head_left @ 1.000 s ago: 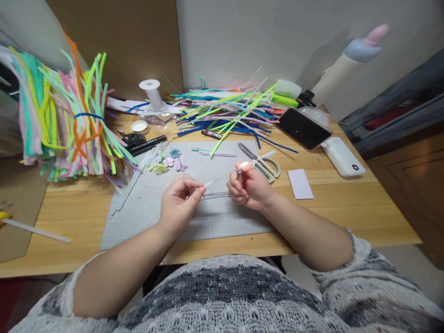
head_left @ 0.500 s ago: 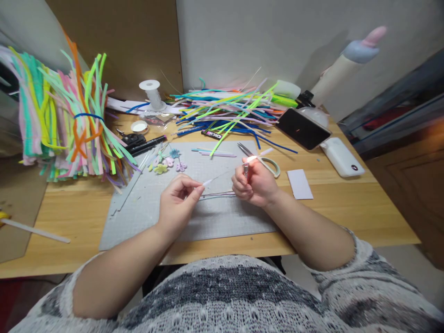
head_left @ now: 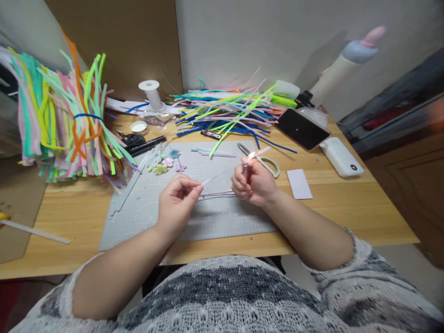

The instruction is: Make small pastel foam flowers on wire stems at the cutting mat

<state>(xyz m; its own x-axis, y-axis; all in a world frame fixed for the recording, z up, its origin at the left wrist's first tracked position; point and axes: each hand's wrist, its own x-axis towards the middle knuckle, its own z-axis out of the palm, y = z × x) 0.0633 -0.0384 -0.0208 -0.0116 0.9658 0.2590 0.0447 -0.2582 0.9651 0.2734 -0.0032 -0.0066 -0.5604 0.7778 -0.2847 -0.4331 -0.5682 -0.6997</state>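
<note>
My left hand (head_left: 177, 199) pinches a short white pipe cleaner (head_left: 207, 181) between thumb and fingertips. A thin bare wire (head_left: 219, 175) runs from its tip toward my right hand (head_left: 257, 186). That hand is wrapped round a lighter (head_left: 245, 170), whose metal top shows above the fingers. A flame (head_left: 251, 156) burns at the lighter's top, apart from the pipe cleaner. Thin cords or stems (head_left: 217, 194) lie behind and between my hands on the grey cutting mat (head_left: 215, 222). Scissors (head_left: 268, 166) with pale handles lie just beyond my right hand, partly hidden by it.
Small fuzzy flowers (head_left: 161, 169) lie on the mat's left part. Bundled pipe cleaners (head_left: 83, 125) stand at left; loose ones (head_left: 229, 108) pile at the back beside a white spool (head_left: 152, 95). At right are a phone (head_left: 301, 128), a white power bank (head_left: 342, 157) and a white card (head_left: 299, 184).
The flame has changed from a broad pale glare to a smaller, more orange flame. Both hands keep nearly the same place and grip.
</note>
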